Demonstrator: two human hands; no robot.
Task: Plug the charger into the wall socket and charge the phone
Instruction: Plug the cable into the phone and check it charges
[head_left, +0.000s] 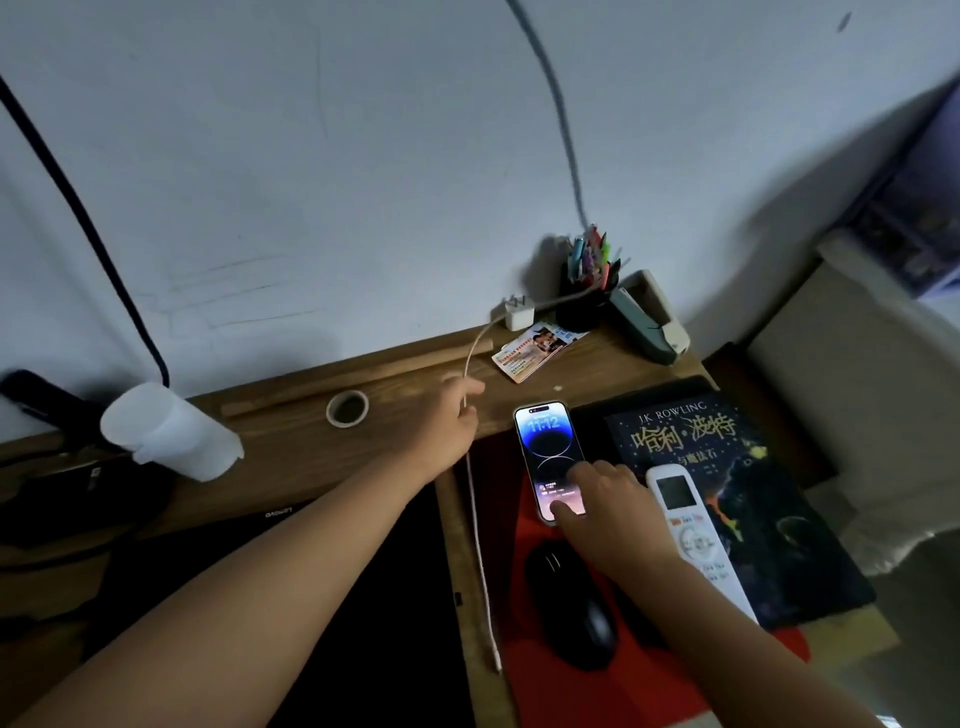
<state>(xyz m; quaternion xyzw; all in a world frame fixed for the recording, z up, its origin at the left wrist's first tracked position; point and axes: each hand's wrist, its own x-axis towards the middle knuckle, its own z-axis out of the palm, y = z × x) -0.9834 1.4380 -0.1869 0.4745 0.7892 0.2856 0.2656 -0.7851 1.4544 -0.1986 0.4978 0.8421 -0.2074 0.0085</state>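
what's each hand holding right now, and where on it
The left hand pinches the thin white charging cable partway along. The right hand presses the lit smartphone's lower end.

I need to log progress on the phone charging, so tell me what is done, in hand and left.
Done: nothing yet. The white charger lies unplugged on the desk, prongs bare. In hand: the left hand pinches the cable, whose free end lies loose; the right hand rests on the lit phone. Left: plugging both ends. No socket is visible.

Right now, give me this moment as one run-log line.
left hand: pinching cable | right hand: on phone, screen lit | charger: unplugged on desk
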